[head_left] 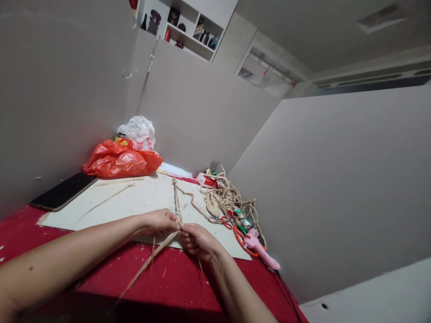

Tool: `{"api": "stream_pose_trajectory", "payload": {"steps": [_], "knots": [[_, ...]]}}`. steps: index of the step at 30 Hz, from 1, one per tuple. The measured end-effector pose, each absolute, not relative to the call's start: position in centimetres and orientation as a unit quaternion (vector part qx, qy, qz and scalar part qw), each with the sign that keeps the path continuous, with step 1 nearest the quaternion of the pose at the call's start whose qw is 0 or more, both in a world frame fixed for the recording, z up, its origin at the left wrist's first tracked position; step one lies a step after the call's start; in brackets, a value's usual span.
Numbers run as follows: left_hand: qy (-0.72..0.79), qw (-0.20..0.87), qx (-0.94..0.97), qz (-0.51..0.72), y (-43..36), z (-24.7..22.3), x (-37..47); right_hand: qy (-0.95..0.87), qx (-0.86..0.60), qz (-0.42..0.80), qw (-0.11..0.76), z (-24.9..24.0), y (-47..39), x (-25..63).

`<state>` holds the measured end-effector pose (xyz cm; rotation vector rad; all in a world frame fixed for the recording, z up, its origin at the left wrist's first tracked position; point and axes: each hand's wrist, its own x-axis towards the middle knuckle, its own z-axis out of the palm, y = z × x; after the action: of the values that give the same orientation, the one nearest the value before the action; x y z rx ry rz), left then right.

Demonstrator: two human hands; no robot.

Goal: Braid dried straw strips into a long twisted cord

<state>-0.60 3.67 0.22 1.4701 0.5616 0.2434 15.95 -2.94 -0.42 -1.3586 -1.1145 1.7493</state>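
My left hand (164, 221) and my right hand (199, 241) meet over the front part of a pale board. Both are closed, pinching a tan braided cord (177, 197) of dried plant fibre at its near end. The braid runs away from my fingers up the board, then bends back toward the right. Loose flat fibre strands (144, 265) hang from between my hands toward the table's front edge. My fingertips hide the exact spot where the strands cross.
A pale board (117, 204) lies on a red cloth (134, 278). At left are a phone (63, 192) and an orange plastic bag (123, 159). A tangled cord pile (222, 197), scissors (240, 237) and pink glue gun (259, 247) lie right. Grey partitions (202, 116) stand around the table.
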Motion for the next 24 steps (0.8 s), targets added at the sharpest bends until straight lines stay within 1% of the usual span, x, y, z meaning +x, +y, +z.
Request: {"api": "stream_pose_trajectory", "payload": {"steps": [3,7,11,13,16,18,21,24], "knots": [[0.271,0.66,0.693,0.103,4.0,0.3,-0.9,-0.41,-0.518,0.666,0.347,-0.6,-2.8,15.7],[0.312,0.506,0.795,0.12,4.5,0.4,-1.2,-0.385,-0.538,0.637,0.395,-0.9,-2.9,15.2],[0.327,0.435,0.826,0.144,3.8,0.7,-1.1,-0.355,-0.555,0.609,0.441,-1.4,-3.3,14.5],[0.341,0.35,0.86,0.149,2.7,1.0,-0.9,-0.34,-0.558,0.602,0.458,-1.6,-3.5,14.0],[0.346,0.174,0.911,0.14,0.6,1.5,-0.7,-0.322,-0.554,0.601,0.477,-1.8,-3.7,13.4],[0.338,0.099,0.928,0.12,-0.5,1.7,-0.7,-0.315,-0.551,0.602,0.485,-1.7,-3.8,13.0],[0.325,0.035,0.942,0.081,-1.6,1.6,-0.5,-0.313,-0.544,0.609,0.485,-1.5,-4.0,12.8],[0.312,0.019,0.947,0.072,-2.0,0.8,0.1,-0.317,-0.529,0.627,0.476,-1.4,-4.2,12.9]]}}
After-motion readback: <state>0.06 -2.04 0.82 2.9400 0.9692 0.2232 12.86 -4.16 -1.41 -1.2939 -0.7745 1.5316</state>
